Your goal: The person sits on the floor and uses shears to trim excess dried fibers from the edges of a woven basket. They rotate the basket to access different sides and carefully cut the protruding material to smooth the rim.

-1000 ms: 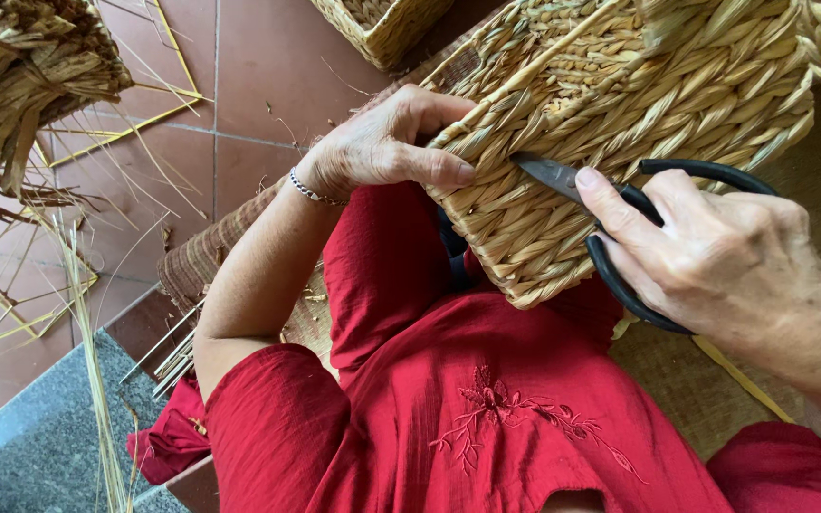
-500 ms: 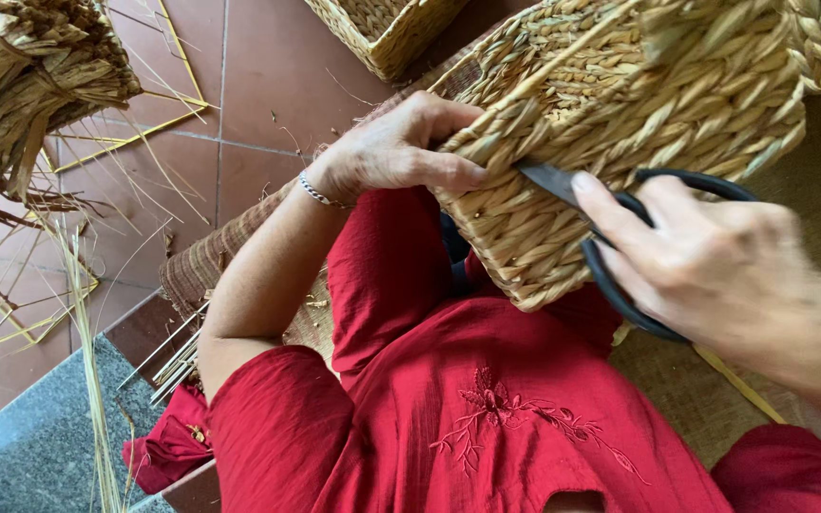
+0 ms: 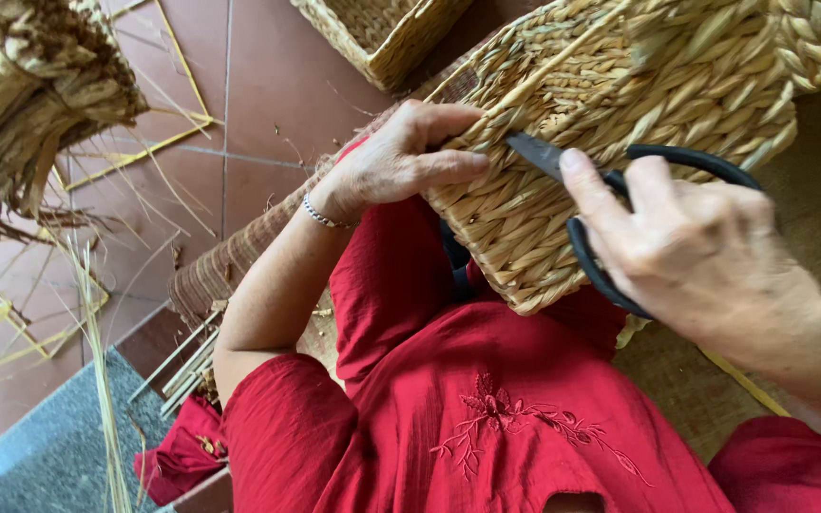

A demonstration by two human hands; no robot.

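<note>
Red floor tiles (image 3: 268, 85) strewn with straw lie behind a woven basket (image 3: 620, 123) resting on the person's red-clad lap. Nearest, the right hand (image 3: 686, 256) is closed through black scissors (image 3: 610, 190), blade tip hidden against the weave; beyond, the left hand (image 3: 401, 157) clamps the basket's edge.

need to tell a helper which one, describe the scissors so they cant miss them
Start at the big woven basket resting on the red-clothed lap. The scissors lie against its side in the right hand, the only black thing among pale straw weave.
</note>
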